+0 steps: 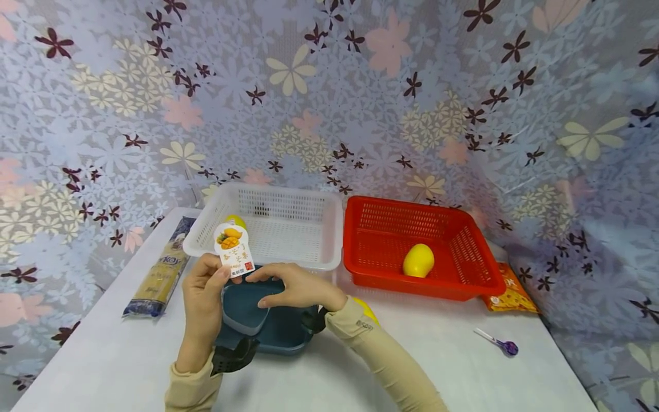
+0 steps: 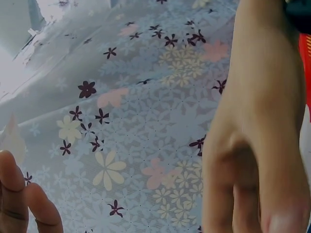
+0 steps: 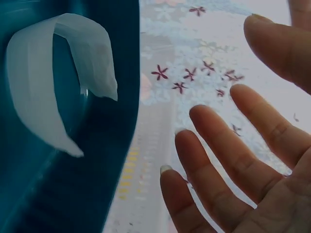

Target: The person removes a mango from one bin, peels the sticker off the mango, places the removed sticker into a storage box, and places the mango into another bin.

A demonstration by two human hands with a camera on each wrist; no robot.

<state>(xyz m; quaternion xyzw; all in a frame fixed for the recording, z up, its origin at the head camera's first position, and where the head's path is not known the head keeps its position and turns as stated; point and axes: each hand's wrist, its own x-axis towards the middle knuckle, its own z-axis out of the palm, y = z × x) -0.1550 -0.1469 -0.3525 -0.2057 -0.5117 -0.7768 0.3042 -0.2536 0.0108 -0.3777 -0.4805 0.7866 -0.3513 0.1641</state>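
My left hand [image 1: 201,297] pinches a white card [image 1: 234,252] printed with mangoes between thumb and fingers. In the left wrist view, the left fingertips [image 2: 41,208] show at the lower left. Just right of the card, my right hand [image 1: 296,286] reaches over a dark teal tray [image 1: 288,346] with thumb and fingers apart. The right wrist view shows its fingers [image 3: 218,150] spread and holding nothing. A curled translucent white strip [image 3: 31,82] lies in the tray. Behind the card, a yellow mango [image 1: 235,221] partly shows in the white basket [image 1: 329,260].
A red basket [image 1: 407,283] with a yellow mango [image 1: 419,260] stands at the back right. At the left lies a pasta packet [image 1: 159,274]. An orange snack bag [image 1: 509,292] and a purple lollipop [image 1: 508,348] lie right. Another yellow thing [image 1: 368,311] is partly hidden behind the right wrist.
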